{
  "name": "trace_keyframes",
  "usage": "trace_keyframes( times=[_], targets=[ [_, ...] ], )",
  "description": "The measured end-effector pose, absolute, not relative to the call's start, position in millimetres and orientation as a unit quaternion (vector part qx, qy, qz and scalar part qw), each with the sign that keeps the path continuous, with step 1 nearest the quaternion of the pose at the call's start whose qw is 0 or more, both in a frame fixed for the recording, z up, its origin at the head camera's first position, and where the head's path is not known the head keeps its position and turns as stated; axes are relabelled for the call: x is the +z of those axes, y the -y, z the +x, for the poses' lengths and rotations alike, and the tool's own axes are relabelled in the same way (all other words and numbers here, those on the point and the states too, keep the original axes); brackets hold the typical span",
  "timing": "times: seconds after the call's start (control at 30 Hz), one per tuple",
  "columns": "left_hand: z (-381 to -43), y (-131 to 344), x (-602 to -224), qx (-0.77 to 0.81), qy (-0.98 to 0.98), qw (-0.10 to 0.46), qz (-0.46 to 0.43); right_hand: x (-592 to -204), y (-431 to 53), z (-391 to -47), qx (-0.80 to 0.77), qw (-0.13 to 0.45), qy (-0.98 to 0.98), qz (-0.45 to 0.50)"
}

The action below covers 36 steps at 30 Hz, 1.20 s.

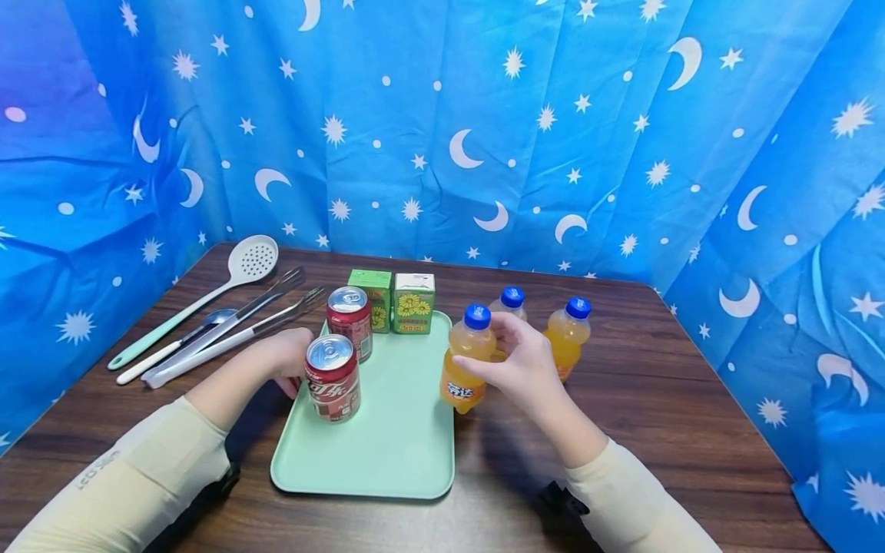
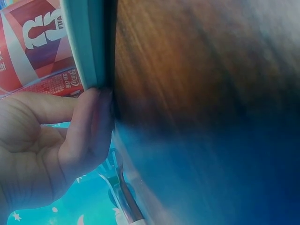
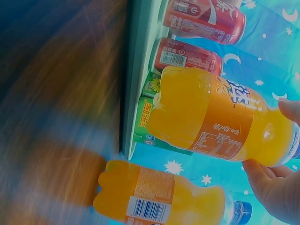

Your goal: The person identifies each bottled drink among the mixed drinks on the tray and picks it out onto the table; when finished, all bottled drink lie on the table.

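My right hand point(image 1: 525, 357) grips an orange soda bottle point(image 3: 211, 115) with a blue cap round its upper part, held upright over the right rim of the light green tray point(image 1: 401, 461). At the tray's left rim, my left hand point(image 2: 56, 140) pinches the edge between thumb and fingers. Beside that hand on the tray stand two red cola cans, a front can point(image 1: 333, 380) and a rear can point(image 1: 350, 322). Behind them, at the tray's far end, are a green drink carton point(image 1: 371, 288) and a carton with yellow flowers point(image 1: 415, 303).
Two more orange soda bottles stand right of the tray, one partly behind my right hand, the other the right bottle point(image 1: 570, 334). On the left lie a slotted skimmer point(image 1: 252, 259), a spoon point(image 1: 220, 316), and tongs point(image 1: 276, 288). A blue star-and-moon curtain point(image 1: 442, 115) surrounds the table point(image 1: 664, 430).
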<state>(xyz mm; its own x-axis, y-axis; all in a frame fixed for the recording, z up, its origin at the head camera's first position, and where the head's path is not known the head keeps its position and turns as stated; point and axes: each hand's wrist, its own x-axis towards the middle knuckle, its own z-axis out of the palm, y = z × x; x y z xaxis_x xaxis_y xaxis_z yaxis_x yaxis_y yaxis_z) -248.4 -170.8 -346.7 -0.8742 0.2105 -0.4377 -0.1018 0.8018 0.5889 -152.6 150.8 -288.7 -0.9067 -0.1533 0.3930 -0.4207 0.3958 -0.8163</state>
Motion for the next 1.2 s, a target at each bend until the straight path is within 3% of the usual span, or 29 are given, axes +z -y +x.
trace_keyframes(
  times=[0.27, 1.2],
  targets=[
    [-249, 171, -349, 0.316, -0.916, 0.247, 0.028, -311, -167, -169, 0.525, 0.112, 0.829, 0.156],
    [-248, 172, -349, 0.338, -0.909, 0.244, 0.023, -318, -195, -159, 0.499, 0.122, 0.845, 0.150]
  ],
)
